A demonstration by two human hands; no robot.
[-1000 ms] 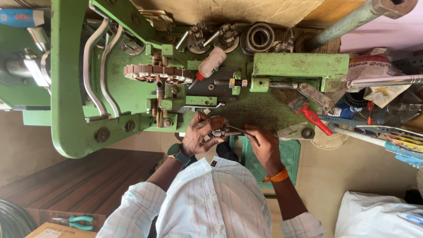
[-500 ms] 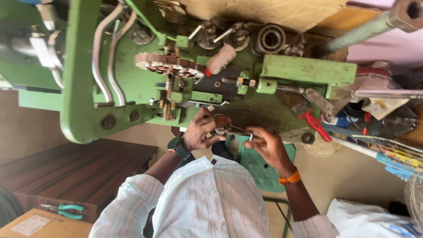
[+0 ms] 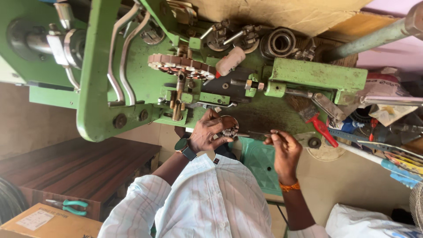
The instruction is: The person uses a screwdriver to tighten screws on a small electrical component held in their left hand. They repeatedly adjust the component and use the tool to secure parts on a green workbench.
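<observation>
A small round metal part (image 3: 229, 128) is gripped in the fingers of the left hand (image 3: 207, 134), a dark watch (image 3: 185, 147) being worn on that wrist, and the part is held at the lower edge of the green machine (image 3: 101, 88), just below its toothed wheel (image 3: 180, 66). A thin metal rod (image 3: 257, 133) is pinched by the fingertips of the right hand (image 3: 284, 150), its tip being pointed toward 9 o'clock at the part. Green-handled pliers (image 3: 68, 206) are seen on a wooden surface (image 3: 79, 167) at 8 o'clock, well apart from both hands.
</observation>
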